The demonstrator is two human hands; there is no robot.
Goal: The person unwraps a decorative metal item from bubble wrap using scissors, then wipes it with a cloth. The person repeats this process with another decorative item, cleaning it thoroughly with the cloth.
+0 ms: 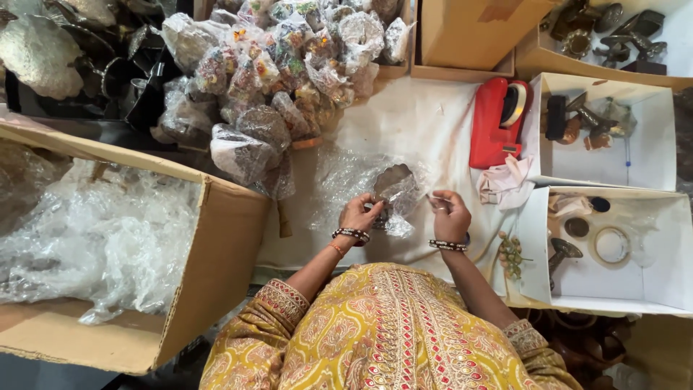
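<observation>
Yellow embroidered sleeves (pixel 390 339) lowest in frame | left hand (pixel 359 214) pinches bubble-wrapped metal piece (pixel 393 189) at its near-left edge, piece tilts up-right, away from body | right hand (pixel 449 214) curled, fingers closed on sth small, can't tell what, just right of wrap | white-clothed bench (pixel 426 123), red tape dispenser (pixel 497 123) further right.

Both forearms reach forward, elbows bent, beaded bangles at each wrist. Left hand (pixel 359 214) curls inward, fingers pinched; right hand (pixel 450 214) mirrors it, fingers curled in a closed grip.
</observation>
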